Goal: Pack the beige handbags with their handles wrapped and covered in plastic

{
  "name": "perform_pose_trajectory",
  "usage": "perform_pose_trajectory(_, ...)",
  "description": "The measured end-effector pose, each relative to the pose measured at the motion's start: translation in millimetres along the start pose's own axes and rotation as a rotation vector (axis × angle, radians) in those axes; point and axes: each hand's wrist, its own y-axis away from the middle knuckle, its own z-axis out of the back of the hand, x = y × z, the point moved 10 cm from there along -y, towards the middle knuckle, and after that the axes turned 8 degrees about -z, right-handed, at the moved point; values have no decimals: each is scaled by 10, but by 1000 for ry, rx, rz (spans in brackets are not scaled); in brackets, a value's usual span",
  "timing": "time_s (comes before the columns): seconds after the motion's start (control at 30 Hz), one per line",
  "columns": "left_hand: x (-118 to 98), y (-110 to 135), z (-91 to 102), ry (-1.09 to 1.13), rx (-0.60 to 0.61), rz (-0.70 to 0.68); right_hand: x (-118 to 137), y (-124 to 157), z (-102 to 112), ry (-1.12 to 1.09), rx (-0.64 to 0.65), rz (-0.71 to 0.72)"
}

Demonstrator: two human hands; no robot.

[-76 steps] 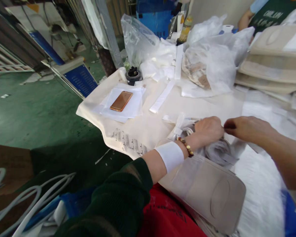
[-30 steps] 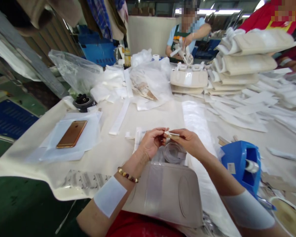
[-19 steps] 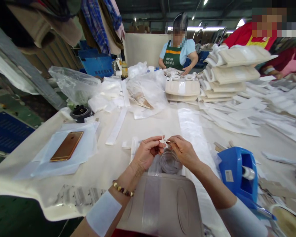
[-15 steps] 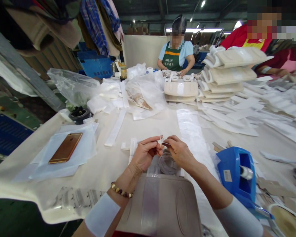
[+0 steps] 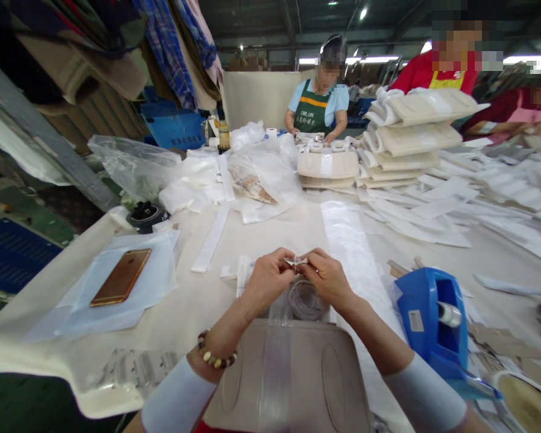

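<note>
Both hands meet over the far edge of a beige bag [image 5: 311, 373] that lies flat in front of me, a clear strip running down its middle. Between my fingertips is a small white strip [image 5: 296, 262], thin and narrow. My left hand [image 5: 269, 275] pinches its left end, and my right hand [image 5: 328, 275] pinches the other end. Just below the fingers sits a coil of pale, wrapped cord or strap [image 5: 307, 299], beside the bag's far edge. The fingers hide part of the strip.
A blue tape dispenser [image 5: 433, 325] stands at right. To the left, a phone [image 5: 121, 278] rests on pale sheets. Folded beige bags [image 5: 415, 129] are stacked at the back right, near plastic bags [image 5: 270, 168]. A co-worker in a green apron [image 5: 315, 111] works across the table.
My left hand has turned and its fingers have closed in on the white strip, which now lies more level between both hands. The view has shifted slightly.
</note>
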Motion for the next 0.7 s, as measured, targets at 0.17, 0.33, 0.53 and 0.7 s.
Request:
perform_pose_trajectory(0.17, 39, -18, -15, 52, 34, 46, -87, -14, -37, -71, -6, -59)
perform_pose_trajectory(0.33, 51, -63, 51, -136, -30, -14, -125, -9, -42, -134, 28, -101)
perform_pose_trajectory(0.53, -80, -57, 147, -473, -140, -192, -185, 32, -37, -253, 8, -205)
perform_pose_trajectory(0.7, -166, 11, 225, -593, -168, -309, -368, 47, 125, -210, -204, -294)
